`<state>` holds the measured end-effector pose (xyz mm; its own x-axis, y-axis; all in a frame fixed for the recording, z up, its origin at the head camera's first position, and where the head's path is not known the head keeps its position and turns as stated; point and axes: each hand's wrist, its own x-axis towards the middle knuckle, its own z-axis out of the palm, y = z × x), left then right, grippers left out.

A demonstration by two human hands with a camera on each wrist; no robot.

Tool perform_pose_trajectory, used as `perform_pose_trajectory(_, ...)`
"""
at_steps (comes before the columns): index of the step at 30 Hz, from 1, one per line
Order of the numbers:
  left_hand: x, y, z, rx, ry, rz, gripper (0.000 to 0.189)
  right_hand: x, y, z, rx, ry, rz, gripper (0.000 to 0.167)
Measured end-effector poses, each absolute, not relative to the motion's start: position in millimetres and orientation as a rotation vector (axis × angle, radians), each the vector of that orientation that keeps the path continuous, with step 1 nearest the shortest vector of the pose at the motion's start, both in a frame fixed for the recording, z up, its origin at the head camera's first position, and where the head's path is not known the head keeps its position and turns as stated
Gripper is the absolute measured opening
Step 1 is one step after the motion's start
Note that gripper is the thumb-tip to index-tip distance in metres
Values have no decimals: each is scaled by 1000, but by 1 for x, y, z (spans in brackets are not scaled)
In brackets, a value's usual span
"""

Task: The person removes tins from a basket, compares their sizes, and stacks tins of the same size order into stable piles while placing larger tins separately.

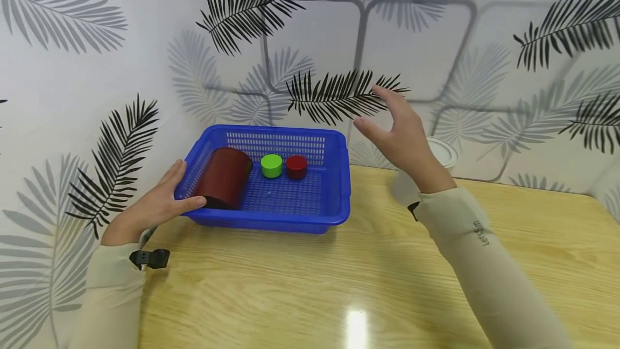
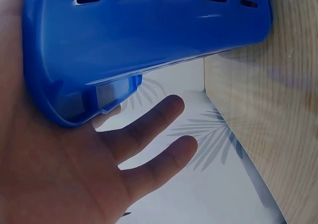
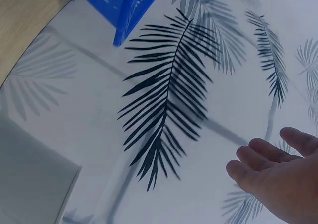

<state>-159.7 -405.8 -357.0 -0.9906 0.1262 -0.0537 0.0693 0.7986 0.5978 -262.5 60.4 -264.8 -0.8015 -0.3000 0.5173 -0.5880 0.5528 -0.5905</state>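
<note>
A blue plastic basket with slotted walls sits on the table. Inside it, a dark red cylinder lies on its side at the left, beside a small green round piece and a small red one. My left hand rests on the basket's left front corner, thumb across the rim. In the left wrist view its fingers reach out straight beneath the basket wall. To the right of the basket, my right hand hovers in the air with fingers spread, holding nothing.
Behind my right wrist stands a white lidded container, partly hidden by the arm. A wall covering with leaf patterns rises at the back and left. The wooden table stretches forward and right.
</note>
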Motion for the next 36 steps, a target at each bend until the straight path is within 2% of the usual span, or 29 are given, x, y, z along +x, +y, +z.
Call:
perform_pose_trajectory(6, -164, -403, -356, 161, 2886, 949, 115, -273, 61, -272, 693, -2615, 1027, 77)
perform_pose_trajectory(17, -165, -405, -355, 160, 2881, 951, 115, -307, 86, -323, 496, -2823, 1232, 89)
perform_pose_trajectory(27, -162, -409, -358, 167, 2883, 981, 113, -310, 90, -325, 352, -2805, 1195, 89)
perform_pose_trajectory(31, -163, -408, -357, 174, 2883, 969, 113, -308, 84, -320, 294, -2815, 1188, 84)
perform_pose_trajectory(36, -161, -408, -358, 176, 2871, 985, 113, -307, 52, -304, 494, -2830, 1166, 67)
